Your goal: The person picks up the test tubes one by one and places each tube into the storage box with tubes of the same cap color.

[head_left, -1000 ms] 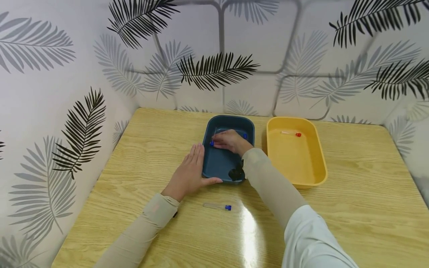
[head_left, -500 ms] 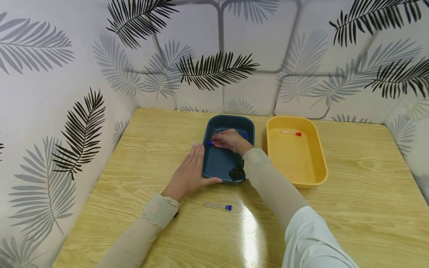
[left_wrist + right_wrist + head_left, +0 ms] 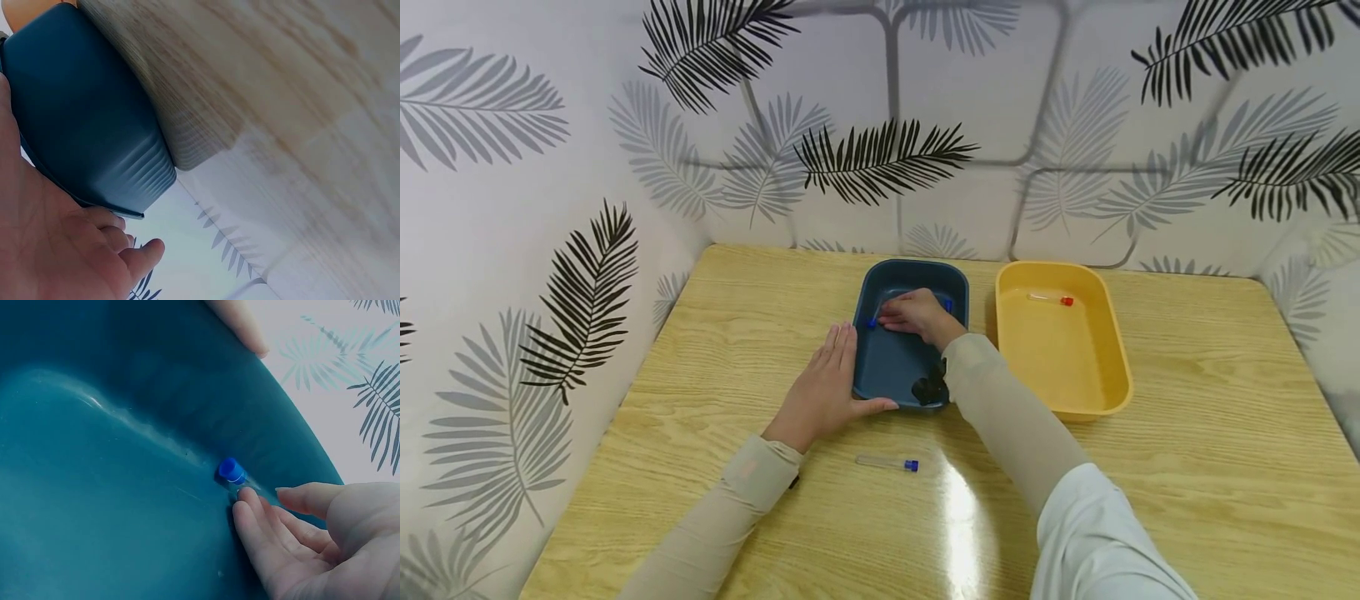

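Note:
My left hand (image 3: 823, 387) lies with straight fingers along the left side of the dark blue bin (image 3: 891, 371), its thumb at the near rim. In the left wrist view, the palm and fingers (image 3: 103, 250) touch the bin's outer edge. Inside the bin, my right hand (image 3: 917, 317) is beside a clear tube with a blue cap (image 3: 232, 470). The right wrist view has the fingertips at the tube just below its cap, while the thumb stands apart from the fingers. Most of this tube is hidden behind the fingers. Another blue cap (image 3: 948, 305) shows at the bin's right wall.
One clear blue-capped tube (image 3: 887, 463) lies on the wooden table (image 3: 1210, 467) in front of the bin. To the right stands a yellow bin (image 3: 1063, 358) with a red-capped tube (image 3: 1050, 299) inside. A patterned wall (image 3: 970, 200) rises behind the table.
The right fingers have shifted slightly right, away from the blue cap, which has stayed near the bin's left wall. The left hand has kept its place.

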Demonstrator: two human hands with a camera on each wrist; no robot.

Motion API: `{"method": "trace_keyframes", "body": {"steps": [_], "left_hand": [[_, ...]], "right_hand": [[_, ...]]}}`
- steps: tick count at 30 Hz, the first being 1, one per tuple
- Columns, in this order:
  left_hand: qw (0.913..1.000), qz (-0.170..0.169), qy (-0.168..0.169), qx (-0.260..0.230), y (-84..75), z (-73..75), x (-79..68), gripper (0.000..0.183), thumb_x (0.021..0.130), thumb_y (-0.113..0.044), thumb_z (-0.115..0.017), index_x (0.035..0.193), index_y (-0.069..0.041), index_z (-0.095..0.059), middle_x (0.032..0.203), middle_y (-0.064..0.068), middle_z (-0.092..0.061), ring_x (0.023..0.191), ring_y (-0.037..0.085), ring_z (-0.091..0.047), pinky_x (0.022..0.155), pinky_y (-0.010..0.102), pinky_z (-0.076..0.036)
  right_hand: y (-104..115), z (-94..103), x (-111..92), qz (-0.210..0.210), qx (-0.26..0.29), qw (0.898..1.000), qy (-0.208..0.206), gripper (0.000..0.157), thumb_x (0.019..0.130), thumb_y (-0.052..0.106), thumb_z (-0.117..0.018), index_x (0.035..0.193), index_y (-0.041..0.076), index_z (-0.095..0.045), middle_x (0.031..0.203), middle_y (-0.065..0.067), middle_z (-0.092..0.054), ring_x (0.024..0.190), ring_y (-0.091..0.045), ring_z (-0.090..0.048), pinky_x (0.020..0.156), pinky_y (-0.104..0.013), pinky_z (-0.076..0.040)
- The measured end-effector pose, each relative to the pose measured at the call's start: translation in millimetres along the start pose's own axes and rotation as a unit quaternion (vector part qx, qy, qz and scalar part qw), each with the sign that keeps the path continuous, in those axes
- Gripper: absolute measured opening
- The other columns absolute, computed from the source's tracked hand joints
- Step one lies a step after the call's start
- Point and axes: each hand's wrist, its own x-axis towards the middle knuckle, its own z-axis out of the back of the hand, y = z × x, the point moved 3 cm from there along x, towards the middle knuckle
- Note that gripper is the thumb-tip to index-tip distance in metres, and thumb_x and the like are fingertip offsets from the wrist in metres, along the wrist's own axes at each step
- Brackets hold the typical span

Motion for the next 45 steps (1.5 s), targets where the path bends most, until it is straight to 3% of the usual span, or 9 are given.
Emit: {"method": "trace_keyframes", "body": {"steps": [7,13,23,30,36,45], "left_hand": [[1.0,-0.004,-0.001,-0.002,-1.7,-0.9,1.2,0.122,0.067,-0.089,-0.03,0.148,-0.001,-0.003,0.154,0.015,-0.003,0.141,0.024,0.003,0.111,0.04,-0.014],[1.0,-0.007,0.004,-0.002,-2.5,-2.4,2.3,0.122,0.068,-0.089,-0.03,0.148,-0.001,-0.001,0.154,0.014,-0.002,0.14,0.023,0.004,0.111,0.04,-0.014],[0.9999,0.003,0.009,-0.003,-2.3,-2.6,2.5,0.123,0.066,-0.09,-0.029,0.148,-0.002,-0.003,0.154,0.014,-0.004,0.141,0.024,0.003,0.111,0.041,-0.015],[1.0,0.005,0.004,0.003,-3.6,-3.4,2.6,0.123,0.066,-0.09,-0.029,0.148,-0.002,-0.004,0.154,0.013,-0.004,0.141,0.023,0.002,0.111,0.04,-0.014],[1.0,-0.003,0.003,-0.003,-4.7,0.2,2.0,0.123,0.067,-0.089,-0.03,0.148,-0.001,-0.003,0.154,0.015,-0.004,0.141,0.025,0.002,0.111,0.041,-0.015],[1.0,-0.001,0.003,-0.002,-3.8,0.6,0.9,0.122,0.068,-0.089,-0.03,0.148,0.0,-0.004,0.154,0.014,-0.004,0.141,0.025,0.003,0.111,0.04,-0.013]], "right_hand": [[1,1.5,-3,0.001,0.022,1.0,-0.004,0.028,0.093,0.003,-0.053,0.118,-0.011,-0.056,0.115,-0.024,-0.06,0.102,-0.029,-0.062,0.084,-0.035,-0.05],[9,8.2,-9,0.027,0.009,0.999,-0.014,0.028,0.092,0.002,-0.054,0.117,-0.012,-0.057,0.113,-0.025,-0.061,0.095,-0.027,-0.065,0.082,-0.035,-0.051],[24,8.8,-30,0.056,-0.015,0.997,0.043,0.031,0.093,0.008,-0.057,0.117,-0.011,-0.057,0.112,-0.026,-0.061,0.096,-0.028,-0.065,0.085,-0.037,-0.05],[39,9.7,-65,0.08,-0.046,0.993,0.073,0.037,0.093,0.013,-0.058,0.121,-0.011,-0.054,0.115,-0.027,-0.059,0.1,-0.03,-0.062,0.084,-0.036,-0.05],[47,16.0,-97,0.11,-0.069,0.988,0.083,0.04,0.092,0.016,-0.059,0.121,-0.011,-0.054,0.112,-0.027,-0.061,0.094,-0.027,-0.065,0.081,-0.034,-0.052],[38,32.4,-138,0.149,-0.092,0.977,0.124,0.039,0.094,0.021,-0.057,0.121,-0.007,-0.056,0.116,-0.027,-0.058,0.1,-0.032,-0.062,0.084,-0.036,-0.05]]}}
